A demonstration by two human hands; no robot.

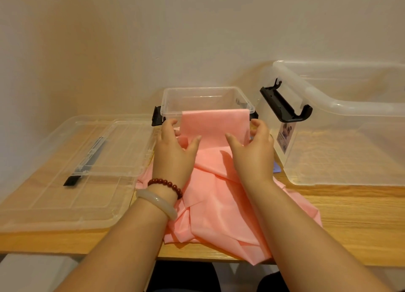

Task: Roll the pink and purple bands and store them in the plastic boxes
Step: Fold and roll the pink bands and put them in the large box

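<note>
Head | pink band (214, 125) — creased, draped over clear box (203, 88) rim; left hand (175, 148), right hand (252, 150) — grips grasping it

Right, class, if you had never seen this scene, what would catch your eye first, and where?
The pink band stands out: it hangs over the front rim of the small clear box and pools on the wooden table, held at its sides by the left hand and right hand. A much bigger clear box stands to the right, and a flat clear lid lies to the left.
</note>
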